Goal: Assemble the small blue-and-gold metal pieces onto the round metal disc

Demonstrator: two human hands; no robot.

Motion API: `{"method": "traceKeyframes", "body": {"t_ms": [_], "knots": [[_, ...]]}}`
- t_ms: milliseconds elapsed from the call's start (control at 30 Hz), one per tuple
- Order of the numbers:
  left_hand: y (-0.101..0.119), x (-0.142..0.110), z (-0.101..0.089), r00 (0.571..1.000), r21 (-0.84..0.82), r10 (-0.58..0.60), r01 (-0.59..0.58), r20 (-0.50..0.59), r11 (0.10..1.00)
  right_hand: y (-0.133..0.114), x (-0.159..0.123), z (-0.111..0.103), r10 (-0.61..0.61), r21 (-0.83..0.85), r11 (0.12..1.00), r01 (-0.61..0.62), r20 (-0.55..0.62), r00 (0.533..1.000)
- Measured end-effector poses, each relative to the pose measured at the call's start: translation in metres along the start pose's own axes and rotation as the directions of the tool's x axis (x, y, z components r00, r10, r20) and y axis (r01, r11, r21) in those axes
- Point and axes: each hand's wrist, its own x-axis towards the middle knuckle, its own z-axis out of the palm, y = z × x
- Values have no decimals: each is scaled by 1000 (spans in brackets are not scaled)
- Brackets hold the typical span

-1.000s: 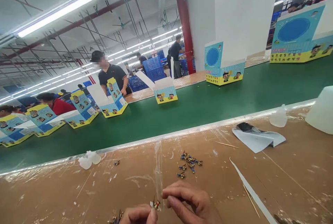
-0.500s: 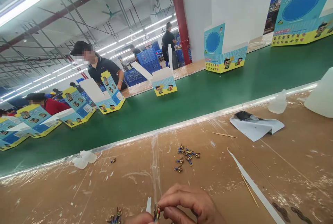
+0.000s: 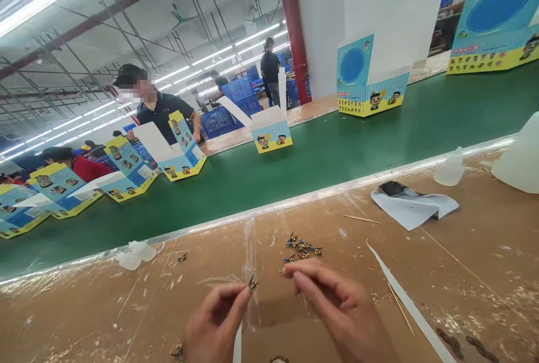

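Note:
My left hand [image 3: 214, 322] pinches a tiny blue-and-gold toy figure [image 3: 252, 282] between thumb and forefinger above the brown cardboard-covered bench [image 3: 471, 284]. My right hand [image 3: 337, 309] reaches forward, fingertips touching a figure at the near edge of a small pile of the same figures [image 3: 301, 246]. One more figure [image 3: 182, 257] lies alone to the left, and another [image 3: 178, 350] sits by my left wrist.
A green conveyor belt [image 3: 320, 166] runs behind the bench, carrying several open blue-and-yellow cartons [image 3: 185, 152]. White cloth [image 3: 412, 208], translucent plastic caps [image 3: 450, 171], thin sticks [image 3: 362, 218] and a white strip [image 3: 404, 301] lie at right. Workers stand across the belt.
Both hands have risen into view and moved apart. My left hand keeps the small figure while my right hand has stretched toward the pile.

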Motion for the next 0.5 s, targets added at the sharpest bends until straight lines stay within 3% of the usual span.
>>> {"method": "traceKeyframes", "body": {"t_ms": [100, 200, 267, 367, 500], "knots": [[-10, 43, 28, 991, 26, -24, 21, 129, 999, -2, 7, -9, 91, 31, 996, -86, -195, 977], [-22, 74, 53, 971, 71, -39, 23, 234, 997, 0, 12, -13, 89, 16, 996, -88, -270, 959], [-26, 82, 56, 968, 93, -26, 3, 251, 996, 2, 14, -15, 94, 9, 995, -96, -289, 953], [-30, 81, 24, 981, 127, 10, -35, 194, 991, 6, 14, -19, 89, -27, 994, -102, -308, 947], [-45, 57, -61, 999, 227, -16, 5, 47, 974, 15, 13, -29, 55, -115, 987, -108, -390, 919]]}}
